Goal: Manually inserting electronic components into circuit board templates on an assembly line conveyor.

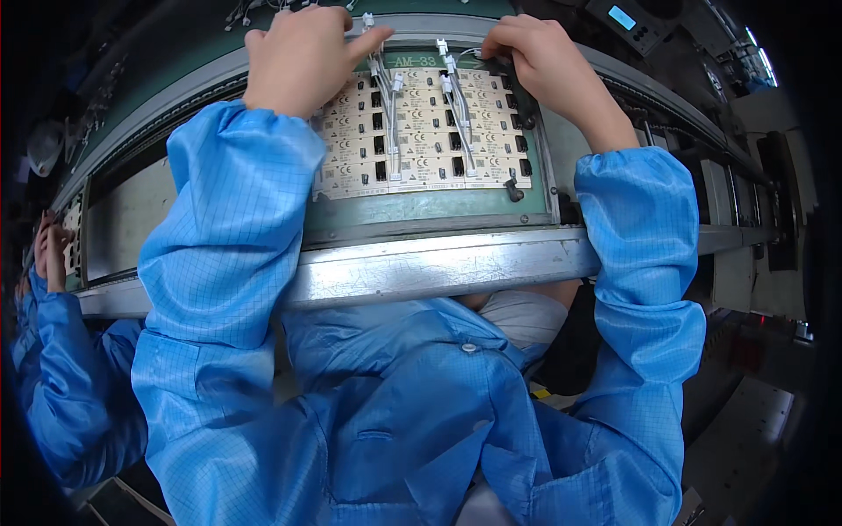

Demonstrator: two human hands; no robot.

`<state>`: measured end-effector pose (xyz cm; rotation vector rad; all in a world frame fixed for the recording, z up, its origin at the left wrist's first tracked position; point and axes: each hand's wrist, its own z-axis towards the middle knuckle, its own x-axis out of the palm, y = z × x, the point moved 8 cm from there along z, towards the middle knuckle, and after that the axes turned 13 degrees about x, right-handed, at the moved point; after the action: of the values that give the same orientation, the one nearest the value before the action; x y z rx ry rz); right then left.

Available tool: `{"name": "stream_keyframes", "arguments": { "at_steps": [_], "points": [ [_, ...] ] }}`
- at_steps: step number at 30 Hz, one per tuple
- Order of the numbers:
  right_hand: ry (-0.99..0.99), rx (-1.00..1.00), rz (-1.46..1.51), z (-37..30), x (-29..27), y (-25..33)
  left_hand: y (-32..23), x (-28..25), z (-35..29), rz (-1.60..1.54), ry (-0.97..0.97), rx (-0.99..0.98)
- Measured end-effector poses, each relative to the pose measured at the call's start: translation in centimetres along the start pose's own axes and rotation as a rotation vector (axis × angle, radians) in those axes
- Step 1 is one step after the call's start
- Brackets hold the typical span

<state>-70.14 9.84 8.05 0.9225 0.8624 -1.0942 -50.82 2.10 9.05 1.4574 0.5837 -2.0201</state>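
Two hands at the far edge of a panel of pale circuit boards

Nearest is the person's blue smock (403,394), its gathered sleeves reaching forward on either side. Past it a scratched metal rail (438,267) crosses in front of a green carrier (430,208). On the carrier lies the panel of circuit boards (424,165), in rows with black sockets, below and between the two hands. Two strands of white cables, the left strand (392,131) and the right strand (462,131), run lengthwise over it, their plugs bunched toward the far edge.

The left hand (305,57) is over the panel's far left corner, thumb stretched toward the left strand's plugs; its other fingertips are hidden, so its grip cannot be told. The right hand (544,66) is bent at the far right corner, fingertips drawn together beside a cable end; whether they pinch it cannot be told.

Farther off are a device with a lit screen (622,17) and, at far left, a co-worker's hand (54,252).
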Motion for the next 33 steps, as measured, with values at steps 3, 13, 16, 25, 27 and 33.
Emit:
{"name": "stream_keyframes", "arguments": {
  "at_steps": [3, 13, 16, 25, 27, 33],
  "points": [
    [-0.236, -0.35, 0.4, -0.9, -3.2, 2.9, -2.1, -1.4, 0.5, 0.01, -0.006, -0.071],
    [0.022, 0.044, 0.124, 0.7, -1.4, 1.3, -2.8, 0.3, 2.5, -0.318, -0.234, 0.226],
    [0.021, 0.072, 0.143, 0.7, -1.4, 1.2, -6.4, -1.5, 1.1, -0.24, -0.202, 0.557],
    [0.041, 0.065, 0.164, 0.7, -1.2, 1.1, -7.4, -1.2, 0.7, -0.454, -0.029, 0.587],
    [0.041, 0.081, 0.165, 0.6, -1.5, 1.0, -7.0, -1.0, 1.3, -0.539, 0.052, 0.484],
    [0.084, 0.168, 0.221, 0.3, -2.0, 0.5, -4.0, -1.1, 1.4, -0.907, 0.166, 0.28]
  ]
}}
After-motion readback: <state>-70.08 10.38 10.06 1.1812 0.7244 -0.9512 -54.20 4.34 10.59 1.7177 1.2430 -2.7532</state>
